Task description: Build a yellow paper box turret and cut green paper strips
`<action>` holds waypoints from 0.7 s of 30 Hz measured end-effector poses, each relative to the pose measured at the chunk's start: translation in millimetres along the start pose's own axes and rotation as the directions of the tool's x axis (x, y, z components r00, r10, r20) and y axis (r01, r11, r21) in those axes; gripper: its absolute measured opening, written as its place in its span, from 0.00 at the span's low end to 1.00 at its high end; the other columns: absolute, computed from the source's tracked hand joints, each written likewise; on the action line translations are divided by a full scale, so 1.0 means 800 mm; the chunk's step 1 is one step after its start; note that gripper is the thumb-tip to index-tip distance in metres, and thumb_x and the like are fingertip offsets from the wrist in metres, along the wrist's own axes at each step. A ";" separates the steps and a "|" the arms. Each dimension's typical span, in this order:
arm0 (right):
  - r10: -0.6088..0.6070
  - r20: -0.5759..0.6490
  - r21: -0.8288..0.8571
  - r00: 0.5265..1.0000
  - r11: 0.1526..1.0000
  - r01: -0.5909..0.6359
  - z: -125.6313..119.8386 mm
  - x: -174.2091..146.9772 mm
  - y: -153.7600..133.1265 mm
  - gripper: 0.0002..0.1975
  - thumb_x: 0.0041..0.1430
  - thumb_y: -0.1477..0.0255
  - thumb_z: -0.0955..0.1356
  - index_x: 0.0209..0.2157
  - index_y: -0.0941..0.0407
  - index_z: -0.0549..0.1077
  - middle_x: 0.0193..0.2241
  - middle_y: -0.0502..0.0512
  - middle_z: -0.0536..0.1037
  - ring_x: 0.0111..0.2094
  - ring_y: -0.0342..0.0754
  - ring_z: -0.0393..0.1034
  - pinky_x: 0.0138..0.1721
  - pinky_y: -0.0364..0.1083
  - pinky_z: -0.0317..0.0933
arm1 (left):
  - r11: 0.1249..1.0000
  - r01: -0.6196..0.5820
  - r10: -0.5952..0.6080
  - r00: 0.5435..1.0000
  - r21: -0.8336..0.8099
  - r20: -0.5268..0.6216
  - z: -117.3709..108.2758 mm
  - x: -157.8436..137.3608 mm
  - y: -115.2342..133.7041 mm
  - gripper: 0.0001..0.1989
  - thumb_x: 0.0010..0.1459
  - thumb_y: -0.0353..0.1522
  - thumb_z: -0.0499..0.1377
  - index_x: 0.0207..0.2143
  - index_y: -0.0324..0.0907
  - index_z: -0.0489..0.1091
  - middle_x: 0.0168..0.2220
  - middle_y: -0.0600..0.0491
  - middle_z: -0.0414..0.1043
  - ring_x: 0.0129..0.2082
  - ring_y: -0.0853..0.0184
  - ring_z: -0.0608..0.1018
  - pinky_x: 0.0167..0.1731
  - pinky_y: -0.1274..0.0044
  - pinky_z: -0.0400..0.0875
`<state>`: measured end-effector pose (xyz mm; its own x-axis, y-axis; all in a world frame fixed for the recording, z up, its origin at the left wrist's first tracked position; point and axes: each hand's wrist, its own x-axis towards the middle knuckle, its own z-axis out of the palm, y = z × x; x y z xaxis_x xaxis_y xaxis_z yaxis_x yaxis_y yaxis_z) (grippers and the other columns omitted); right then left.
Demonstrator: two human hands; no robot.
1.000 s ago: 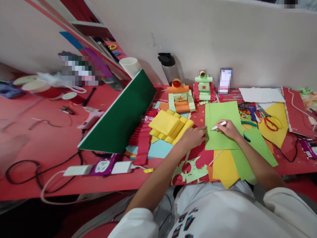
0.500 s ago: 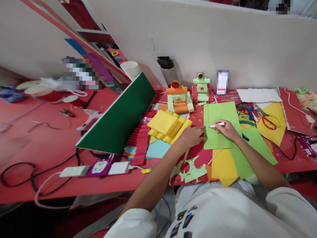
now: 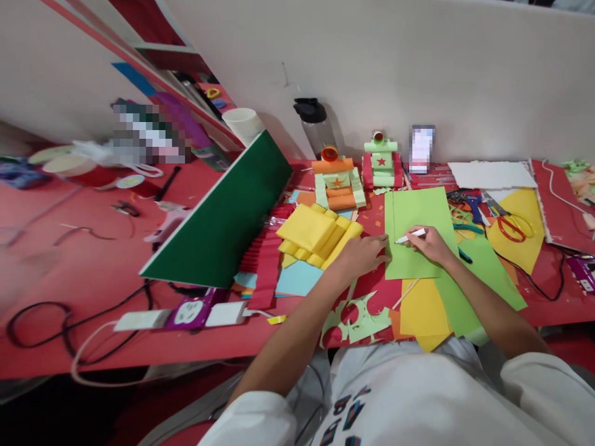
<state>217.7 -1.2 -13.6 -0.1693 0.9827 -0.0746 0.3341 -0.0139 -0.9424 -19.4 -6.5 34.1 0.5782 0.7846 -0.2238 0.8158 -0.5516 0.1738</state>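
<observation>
A light green sheet of paper (image 3: 421,207) lies flat on the table, with a thin upright line near its left edge. My right hand (image 3: 433,244) rests over the sheet, its fingers pinched round a white marker (image 3: 414,235). The marker's tip is at the paper, close to the line's lower end. My left hand (image 3: 365,255) lies palm down with fingers extended, the fingertips at the sheet's left edge. Beside it sits a stack of folded and rolled yellow paper (image 3: 311,229).
Two paper models, one orange and green (image 3: 338,183), one red and green (image 3: 382,162), stand behind. Scissors (image 3: 511,226) and pliers (image 3: 466,229) lie right. A dark green board (image 3: 223,217) leans at left. Cut green scraps (image 3: 369,319) lie in front.
The view has shifted slightly, so most things sit a little differently in the picture. Both hands keep nearly the same places on the paper, and the marker stays in my right hand.
</observation>
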 end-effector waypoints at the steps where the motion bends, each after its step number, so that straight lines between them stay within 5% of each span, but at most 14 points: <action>1: -0.013 -0.020 -0.001 1.000 1.000 0.013 0.000 0.000 0.000 0.14 0.61 0.61 0.70 0.38 0.58 0.80 0.32 0.56 0.84 0.26 0.44 0.73 0.29 0.42 0.65 | 1.000 0.001 -0.001 1.000 0.001 -0.004 0.000 -0.001 0.000 0.21 0.70 0.42 0.58 0.62 0.47 0.71 0.69 0.48 0.67 0.58 0.53 0.80 0.47 0.70 0.75; 10: -0.003 -0.032 0.015 0.999 1.000 0.004 -0.001 -0.001 -0.002 0.14 0.61 0.61 0.71 0.38 0.58 0.80 0.32 0.57 0.84 0.25 0.43 0.73 0.29 0.42 0.66 | 0.999 -0.002 0.002 1.000 0.044 0.004 0.001 -0.001 0.000 0.22 0.71 0.29 0.51 0.64 0.46 0.70 0.70 0.50 0.66 0.54 0.56 0.82 0.41 0.72 0.74; 15: 0.003 0.053 -0.006 0.999 1.000 -0.003 -0.002 -0.003 0.000 0.13 0.60 0.62 0.71 0.35 0.58 0.79 0.27 0.55 0.83 0.23 0.43 0.70 0.26 0.42 0.64 | 1.000 0.009 -0.009 1.000 0.004 0.002 -0.001 -0.001 0.002 0.20 0.72 0.39 0.54 0.62 0.46 0.71 0.70 0.49 0.66 0.56 0.53 0.81 0.45 0.69 0.75; 21: 0.009 0.017 0.023 1.000 1.000 -0.010 -0.001 -0.004 -0.001 0.13 0.60 0.62 0.72 0.36 0.58 0.80 0.29 0.55 0.83 0.24 0.43 0.71 0.27 0.42 0.66 | 1.000 0.009 -0.008 1.000 0.016 -0.002 0.001 0.000 0.002 0.21 0.71 0.41 0.57 0.62 0.46 0.72 0.70 0.49 0.66 0.57 0.53 0.81 0.46 0.69 0.75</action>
<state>218.7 -4.2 -12.2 -0.1817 0.9793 -0.0887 0.3139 -0.0278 -0.9491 -17.9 -7.6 33.9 0.5712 0.7899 -0.2233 0.8208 -0.5493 0.1565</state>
